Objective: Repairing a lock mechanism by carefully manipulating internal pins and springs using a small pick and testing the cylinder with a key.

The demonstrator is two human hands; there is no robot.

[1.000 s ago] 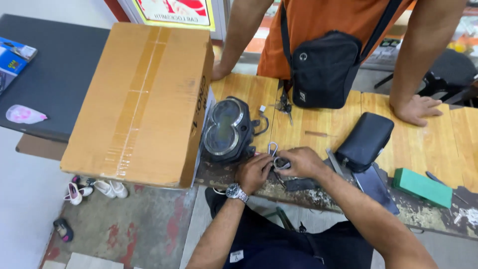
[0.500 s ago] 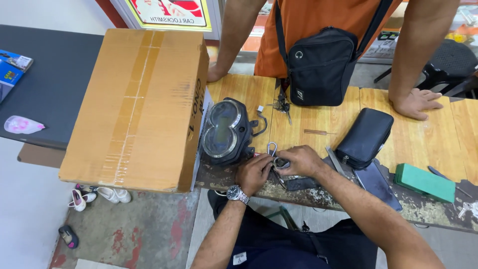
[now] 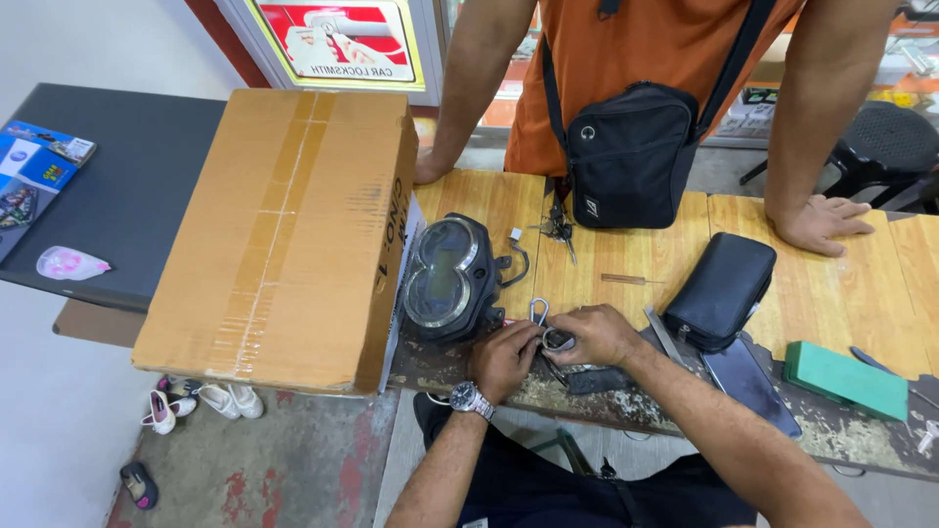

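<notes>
Both hands, left hand (image 3: 504, 357) and right hand (image 3: 595, 334), pinch a small metal key fob (image 3: 558, 340) at the worktop's (image 3: 626, 259) near edge; likely light, rigid, slippery, best gripped by its sides.

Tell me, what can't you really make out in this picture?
Head view only:
- The small metal thing with a key ring: mostly covered by the left hand and right hand, so its kind is unclear.
- The bunch of keys on the table: too small.
- The blue tool: cut off by the right edge.
</notes>
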